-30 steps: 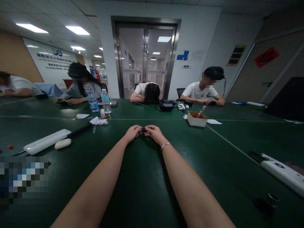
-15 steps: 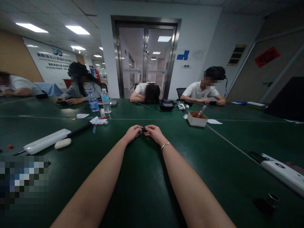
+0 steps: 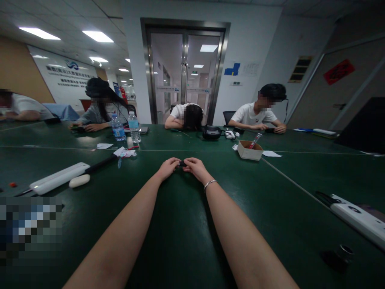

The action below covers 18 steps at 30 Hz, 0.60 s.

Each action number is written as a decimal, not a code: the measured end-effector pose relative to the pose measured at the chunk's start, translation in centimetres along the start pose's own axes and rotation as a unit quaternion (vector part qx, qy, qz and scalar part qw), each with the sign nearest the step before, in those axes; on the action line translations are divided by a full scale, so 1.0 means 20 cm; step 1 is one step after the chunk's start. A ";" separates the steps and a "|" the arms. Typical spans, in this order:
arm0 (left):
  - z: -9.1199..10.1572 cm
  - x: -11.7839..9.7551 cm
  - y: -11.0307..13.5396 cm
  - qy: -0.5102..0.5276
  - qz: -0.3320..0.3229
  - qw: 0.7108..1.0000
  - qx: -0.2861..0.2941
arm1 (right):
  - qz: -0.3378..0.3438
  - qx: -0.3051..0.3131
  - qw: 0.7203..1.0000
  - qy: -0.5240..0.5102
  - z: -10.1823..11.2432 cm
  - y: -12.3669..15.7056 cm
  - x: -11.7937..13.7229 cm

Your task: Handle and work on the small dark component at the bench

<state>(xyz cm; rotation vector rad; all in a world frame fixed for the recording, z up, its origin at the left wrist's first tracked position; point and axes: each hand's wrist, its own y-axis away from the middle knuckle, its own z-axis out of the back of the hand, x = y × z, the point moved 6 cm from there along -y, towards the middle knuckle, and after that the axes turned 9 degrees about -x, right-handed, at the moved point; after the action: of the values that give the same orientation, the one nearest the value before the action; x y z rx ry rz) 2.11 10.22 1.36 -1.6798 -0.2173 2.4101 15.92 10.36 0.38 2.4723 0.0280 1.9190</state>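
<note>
The left hand (image 3: 167, 168) and right hand (image 3: 196, 167) are pinching a small black object (image 3: 182, 163) between their fingertips.
The object is sitting in the gap between the hands, and from where I'm standing the fingers are hiding much of it, so I cannot tell what it is or whether it is touching the green table (image 3: 180, 224) under the grip. Something this small is probably calling for light, even pressure from both sides, with the wrists resting low for steadiness and the fingertips staying off its middle. A box (image 3: 249, 153) is standing beyond the grip to its right, two bottles (image 3: 134, 130) beyond it to the left, all well apart from the fingers.
</note>
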 end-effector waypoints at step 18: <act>-0.01 0.02 0.00 0.019 0.004 1.000 0.011 | 0.005 0.002 1.000 0.004 0.01 -0.02 -0.02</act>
<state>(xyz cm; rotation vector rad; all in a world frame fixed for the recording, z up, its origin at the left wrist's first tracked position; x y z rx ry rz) 2.19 10.36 0.92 -1.7174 -0.1776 2.3759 16.03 10.77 0.00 2.4724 0.0193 1.9361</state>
